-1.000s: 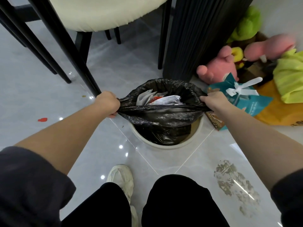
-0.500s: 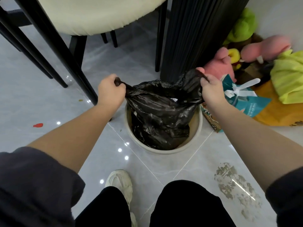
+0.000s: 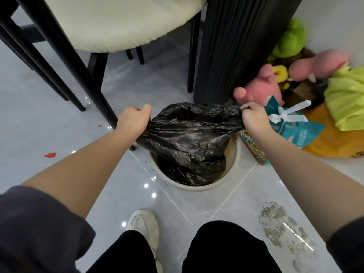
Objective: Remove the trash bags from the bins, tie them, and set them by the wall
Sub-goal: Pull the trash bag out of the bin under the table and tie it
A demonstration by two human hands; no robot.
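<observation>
- Glossy grey tiled floor (image 3: pixel 49 123) carries everything; black-legged chair with cream seat (image 3: pixel 122 22) and a ribbed black column (image 3: pixel 236 46) crowd the far side, so judged best to lift straight up, not forward.
- Round cream plastic bin (image 3: pixel 235 154) sits between the two arms, near the feet.
- Crinkled black plastic trash bag (image 3: pixel 189 138) is half raised, lower part inside the bin, mouth open and stretched sideways.
- Pile of pink and green plush toys (image 3: pixel 262 89) and a teal gift bag (image 3: pixel 295 129) lie just beside the bin on the right; keep the bag clear of them.
- Left hand (image 3: pixel 134 120) fingers closed on the bag's left rim.
- Right hand (image 3: pixel 255 119) fingers closed, pinching the right rim.
- Judgement: raise both hands evenly, then bring the rims together to tie; an uneven pull could tear the thin film or tip the bin.
</observation>
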